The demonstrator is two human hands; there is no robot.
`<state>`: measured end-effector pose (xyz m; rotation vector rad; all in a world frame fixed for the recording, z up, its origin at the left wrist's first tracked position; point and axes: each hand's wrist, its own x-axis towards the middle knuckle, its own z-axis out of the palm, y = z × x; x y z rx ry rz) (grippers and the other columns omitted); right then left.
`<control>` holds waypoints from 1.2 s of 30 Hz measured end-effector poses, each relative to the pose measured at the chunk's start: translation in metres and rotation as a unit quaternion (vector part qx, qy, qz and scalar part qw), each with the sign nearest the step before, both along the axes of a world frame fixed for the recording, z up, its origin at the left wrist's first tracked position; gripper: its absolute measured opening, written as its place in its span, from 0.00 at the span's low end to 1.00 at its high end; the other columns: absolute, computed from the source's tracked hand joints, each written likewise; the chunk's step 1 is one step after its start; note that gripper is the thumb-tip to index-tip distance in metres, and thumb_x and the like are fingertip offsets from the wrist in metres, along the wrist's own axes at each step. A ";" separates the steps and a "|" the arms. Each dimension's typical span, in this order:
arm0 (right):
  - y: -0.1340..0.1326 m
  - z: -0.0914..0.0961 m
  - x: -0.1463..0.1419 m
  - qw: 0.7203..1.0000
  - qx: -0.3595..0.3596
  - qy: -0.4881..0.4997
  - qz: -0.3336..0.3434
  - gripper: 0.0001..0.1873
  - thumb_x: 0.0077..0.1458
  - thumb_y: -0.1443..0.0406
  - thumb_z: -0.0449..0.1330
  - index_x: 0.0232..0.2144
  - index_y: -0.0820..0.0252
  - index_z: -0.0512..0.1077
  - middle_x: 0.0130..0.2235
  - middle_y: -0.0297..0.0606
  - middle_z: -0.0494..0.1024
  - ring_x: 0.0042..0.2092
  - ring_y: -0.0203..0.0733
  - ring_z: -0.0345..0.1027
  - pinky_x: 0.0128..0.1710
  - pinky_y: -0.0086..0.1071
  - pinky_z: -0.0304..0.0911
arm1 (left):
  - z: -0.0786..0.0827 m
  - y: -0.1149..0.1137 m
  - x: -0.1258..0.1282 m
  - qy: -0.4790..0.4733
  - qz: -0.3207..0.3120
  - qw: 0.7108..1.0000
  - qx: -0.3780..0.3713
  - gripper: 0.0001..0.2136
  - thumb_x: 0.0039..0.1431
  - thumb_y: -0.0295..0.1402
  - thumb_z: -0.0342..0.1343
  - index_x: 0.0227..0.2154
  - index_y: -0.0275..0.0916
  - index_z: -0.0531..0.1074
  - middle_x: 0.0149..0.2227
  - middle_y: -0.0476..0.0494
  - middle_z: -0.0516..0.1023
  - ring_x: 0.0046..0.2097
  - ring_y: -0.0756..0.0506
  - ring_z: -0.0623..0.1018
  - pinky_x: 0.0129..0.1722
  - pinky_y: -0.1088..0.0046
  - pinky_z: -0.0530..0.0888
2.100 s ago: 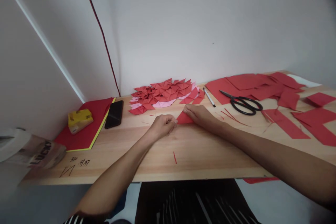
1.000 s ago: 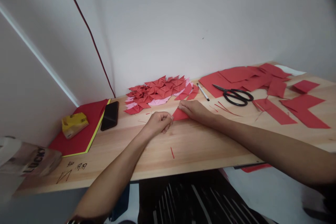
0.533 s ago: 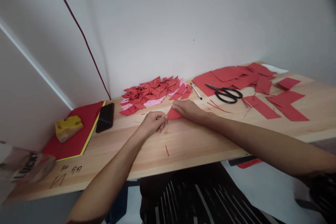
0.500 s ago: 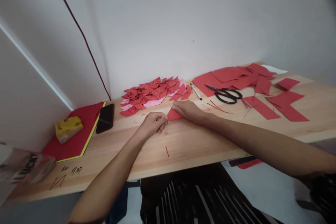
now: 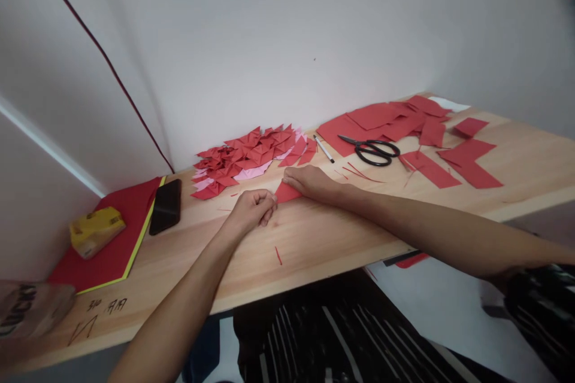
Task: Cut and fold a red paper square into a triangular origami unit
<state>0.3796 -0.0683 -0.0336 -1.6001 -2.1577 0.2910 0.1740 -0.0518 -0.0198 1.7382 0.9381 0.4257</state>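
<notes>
A red triangle of folded paper (image 5: 287, 192) lies on the wooden table between my hands. My left hand (image 5: 255, 206) has its fingers curled and pinches the paper's left corner. Over the right part of the sheet rests my right hand (image 5: 314, 183), fingers together, pressing it against the wood; it hides that side of the fold. Behind them, against the wall, is a heap of red and pink folded paper pieces (image 5: 251, 152). A short red paper strip (image 5: 278, 255) lies in front of my hands.
Black-handled scissors (image 5: 375, 151) and a white pen (image 5: 323, 149) lie beyond my right hand, near red paper sheets (image 5: 377, 116) and thin offcuts. At left are a black phone (image 5: 165, 206), a yellow packet (image 5: 96, 232) on red sheets and a clear bag (image 5: 36, 311).
The camera view has turned slightly, so the table's contents sit further left in the picture. Both hands stay at the red paper, with little visible movement.
</notes>
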 end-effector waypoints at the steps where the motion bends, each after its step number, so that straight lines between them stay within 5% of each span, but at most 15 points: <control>1: 0.000 0.000 0.000 1.000 -0.001 0.000 0.000 0.13 0.66 0.61 0.47 0.35 0.61 0.68 0.35 0.41 0.76 0.35 0.41 0.66 0.34 0.30 0.51 | 0.001 0.000 0.000 0.001 0.001 1.000 0.000 0.14 0.57 0.41 0.53 0.22 0.36 0.67 0.11 0.56 0.63 0.12 0.57 0.59 0.15 0.81 0.53; 10: -0.002 0.004 0.001 1.000 0.003 0.026 0.015 0.14 0.66 0.61 0.45 0.35 0.61 0.68 0.34 0.40 0.75 0.33 0.40 0.63 0.33 0.30 0.50 | 0.005 -0.004 0.003 0.005 0.027 1.000 0.005 0.17 0.58 0.44 0.53 0.22 0.36 0.66 0.13 0.54 0.66 0.13 0.57 0.60 0.13 0.82 0.53; 18: -0.014 0.006 -0.006 0.998 -0.005 0.045 0.044 0.14 0.65 0.59 0.48 0.36 0.61 0.68 0.31 0.38 0.72 0.30 0.39 0.58 0.30 0.29 0.46 | -0.002 -0.008 0.013 -0.028 0.040 0.995 0.091 0.13 0.59 0.43 0.54 0.31 0.37 0.69 0.16 0.55 0.68 0.15 0.55 0.64 0.17 0.83 0.59; 27: -0.015 0.006 -0.005 0.993 0.023 0.094 0.063 0.12 0.63 0.61 0.49 0.29 0.60 0.64 0.28 0.34 0.67 0.28 0.36 0.55 0.30 0.29 0.44 | -0.001 -0.013 0.020 -0.052 0.058 0.994 0.079 0.12 0.57 0.42 0.56 0.30 0.37 0.67 0.15 0.56 0.67 0.15 0.55 0.63 0.16 0.81 0.57; 36: -0.011 0.004 -0.006 0.983 0.051 0.158 0.078 0.17 0.60 0.61 0.48 0.20 0.57 0.51 0.22 0.28 0.56 0.26 0.32 0.50 0.28 0.29 0.44 | -0.001 -0.016 0.019 -0.073 0.086 0.987 0.115 0.12 0.57 0.42 0.55 0.27 0.37 0.68 0.15 0.59 0.55 0.16 0.56 0.53 0.17 0.78 0.49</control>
